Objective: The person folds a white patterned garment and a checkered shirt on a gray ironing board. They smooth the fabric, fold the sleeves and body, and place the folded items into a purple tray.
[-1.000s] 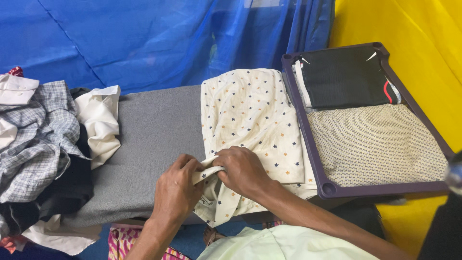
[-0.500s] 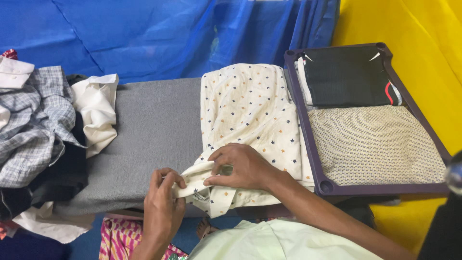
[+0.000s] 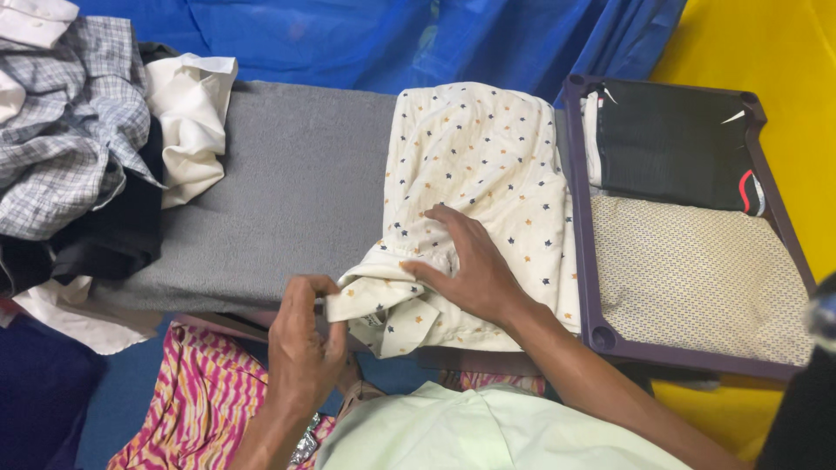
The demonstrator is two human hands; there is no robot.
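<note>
A cream shirt (image 3: 488, 165) with small blue and orange stars lies folded on the right part of a grey padded board (image 3: 287, 191). My left hand (image 3: 305, 344) pinches the shirt's collar end at the board's near edge. My right hand (image 3: 470, 265) lies flat on the shirt just above the collar, fingers spread and pressing the cloth down.
A purple tray (image 3: 585, 261) to the right holds a folded black garment (image 3: 670, 157) and a folded beige patterned one (image 3: 697, 278). A heap of clothes (image 3: 78, 148), checked, white and dark, covers the board's left end. Blue sheeting hangs behind; yellow cloth lies at far right.
My left hand has slid left and nearer along the collar, pulling it out. My right hand has flattened onto the shirt. The view has moved closer.
</note>
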